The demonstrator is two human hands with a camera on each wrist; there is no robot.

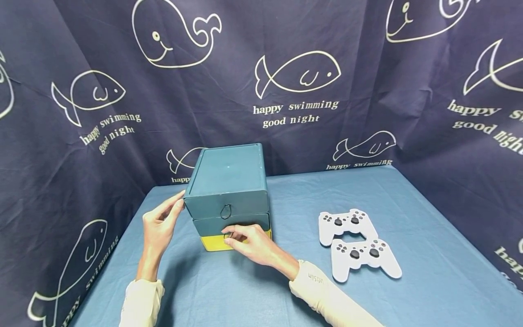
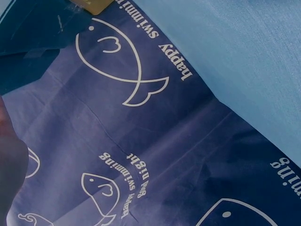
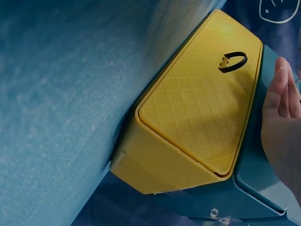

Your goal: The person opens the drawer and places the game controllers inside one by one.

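A small stack of drawers [image 1: 229, 170] stands on the cloth, two teal drawers above a yellow drawer [image 3: 197, 99]. My left hand [image 1: 158, 223] rests its fingertips against the box's upper left front edge; the left wrist view shows part of that hand at its left border. My right hand [image 1: 251, 243] is at the front, by the lower edge of the middle teal drawer [image 3: 256, 155]. In the head view, a dark loop shows in the gap between thumb and index finger. The yellow drawer's black loop handle [image 3: 234, 62] stands free beside the fingers in the right wrist view.
Two white game controllers [image 1: 367, 256] lie to the right of the box, one partly over the other. The top drawer's loop [image 1: 226, 211] hangs on its front. Dark blue cloth [image 1: 298, 136] with fish drawings hangs behind and at the sides.
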